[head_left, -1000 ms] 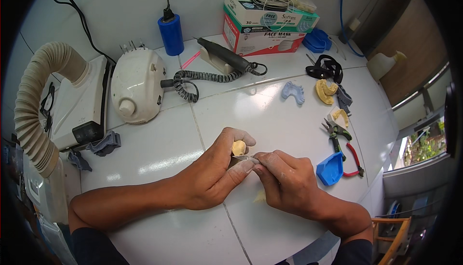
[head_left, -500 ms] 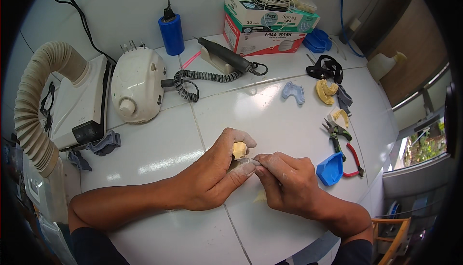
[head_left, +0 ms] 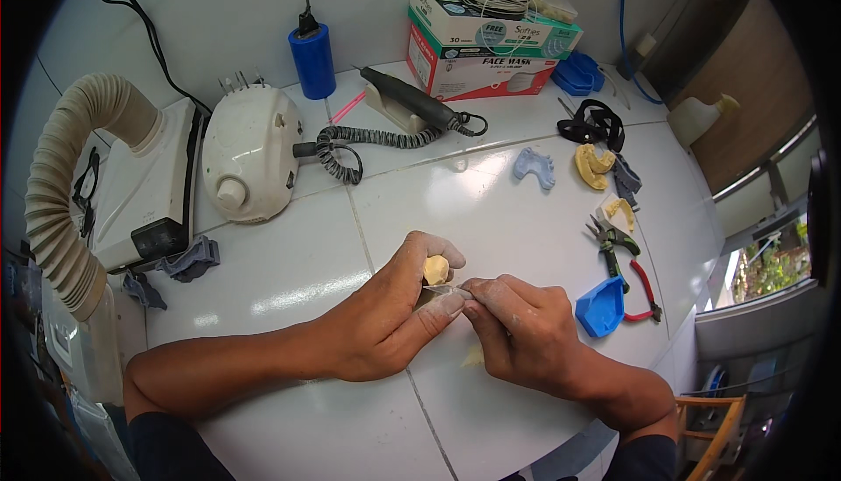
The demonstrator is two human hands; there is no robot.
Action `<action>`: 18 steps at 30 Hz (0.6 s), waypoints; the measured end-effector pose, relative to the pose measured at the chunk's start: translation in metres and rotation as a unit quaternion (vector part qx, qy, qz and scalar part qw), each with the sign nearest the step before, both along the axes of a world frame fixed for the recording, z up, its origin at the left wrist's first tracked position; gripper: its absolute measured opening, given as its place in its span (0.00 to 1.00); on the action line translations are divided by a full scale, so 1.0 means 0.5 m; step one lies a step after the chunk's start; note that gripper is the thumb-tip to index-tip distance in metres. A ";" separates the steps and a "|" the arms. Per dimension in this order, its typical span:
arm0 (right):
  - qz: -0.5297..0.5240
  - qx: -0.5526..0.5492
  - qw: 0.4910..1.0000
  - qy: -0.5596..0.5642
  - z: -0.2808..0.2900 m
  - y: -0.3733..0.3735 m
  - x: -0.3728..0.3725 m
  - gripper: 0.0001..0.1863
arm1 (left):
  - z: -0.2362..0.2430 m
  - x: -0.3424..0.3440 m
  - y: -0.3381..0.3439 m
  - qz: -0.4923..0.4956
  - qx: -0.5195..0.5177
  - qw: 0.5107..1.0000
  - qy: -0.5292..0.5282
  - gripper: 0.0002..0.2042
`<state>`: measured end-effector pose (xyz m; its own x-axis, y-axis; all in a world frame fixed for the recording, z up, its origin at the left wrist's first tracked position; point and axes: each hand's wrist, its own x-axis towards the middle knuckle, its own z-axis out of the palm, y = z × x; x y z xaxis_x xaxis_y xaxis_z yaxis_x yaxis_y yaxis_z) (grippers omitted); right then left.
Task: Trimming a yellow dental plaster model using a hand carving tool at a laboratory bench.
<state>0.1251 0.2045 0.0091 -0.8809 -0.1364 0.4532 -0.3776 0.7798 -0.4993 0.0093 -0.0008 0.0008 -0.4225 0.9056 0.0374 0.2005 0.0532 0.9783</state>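
Note:
Above the white tiled worktop, my left hand (head_left: 385,323) is closed around a yellow plaster piece (head_left: 435,269), with the index finger curled over its far side and the thumb below. Most of the piece is hidden in the palm. My right hand (head_left: 521,319) is pinched tight on a thin, pale, blade-like tool (head_left: 445,289), whose tip lies against the near side of the piece, by my left thumb. The tool's handle is covered by my right fingers. White dust coats the fingertips of both hands.
Pliers (head_left: 611,240), a blue plastic former (head_left: 601,306), yellow dental casts (head_left: 595,166) and a blue-grey dental mould (head_left: 533,167) lie to the right. A rotary handpiece (head_left: 407,98), its control box (head_left: 251,157) and mask boxes (head_left: 486,78) stand behind. A ribbed suction hose (head_left: 53,209) curves at left.
The blade-like tool's angle against the yellow plaster piece has shifted slightly. Both hands stay in nearly the same place and keep their grips.

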 end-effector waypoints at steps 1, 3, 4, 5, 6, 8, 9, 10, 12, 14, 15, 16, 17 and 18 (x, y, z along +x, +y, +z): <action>0.001 -0.001 1.000 -0.001 0.000 0.000 -0.001 0.06 | 0.001 0.001 -0.001 0.004 -0.003 1.000 0.000 0.17; 0.002 -0.001 1.000 -0.001 0.000 0.001 -0.001 0.06 | -0.002 0.001 -0.001 0.004 -0.001 1.000 0.003 0.17; 0.003 -0.002 1.000 -0.003 0.001 0.002 -0.001 0.06 | -0.003 0.001 -0.001 0.004 0.002 1.000 0.008 0.17; 0.005 -0.002 1.000 -0.004 0.001 0.002 0.000 0.06 | -0.003 0.001 -0.001 0.004 0.003 1.000 0.008 0.17; 0.005 -0.003 1.000 -0.004 0.001 0.002 0.000 0.06 | -0.003 0.001 -0.001 0.003 0.003 1.000 0.004 0.18; 0.007 -0.005 1.000 0.003 0.000 0.001 -0.001 0.06 | -0.003 0.001 -0.001 0.003 0.002 1.000 0.001 0.18; 0.007 -0.005 1.000 0.003 0.000 0.002 0.000 0.06 | -0.003 0.001 -0.001 0.003 0.002 1.000 0.004 0.18; 0.005 -0.003 1.000 -0.002 0.000 0.002 0.001 0.06 | -0.003 0.000 -0.001 0.003 0.002 1.000 0.008 0.18; 0.003 -0.002 1.000 -0.006 0.001 0.002 0.001 0.06 | -0.003 0.001 0.000 0.002 0.002 1.000 0.007 0.18; 0.002 -0.013 1.000 0.000 0.003 0.000 0.000 0.06 | -0.003 0.000 0.001 0.001 0.002 1.000 0.007 0.17; 0.002 -0.013 1.000 0.000 0.003 0.000 0.000 0.06 | -0.001 0.000 0.001 0.001 0.000 1.000 -0.005 0.17; 0.003 -0.013 1.000 -0.002 0.004 0.000 0.000 0.06 | 0.000 -0.001 0.001 0.002 -0.002 1.000 -0.017 0.18; 0.004 -0.013 1.000 -0.004 0.004 0.000 0.000 0.06 | 0.001 0.000 0.001 0.003 -0.002 1.000 -0.017 0.18; 0.004 -0.013 1.000 -0.004 0.004 0.000 0.000 0.06 | 0.002 0.000 0.001 0.003 -0.001 1.000 -0.019 0.17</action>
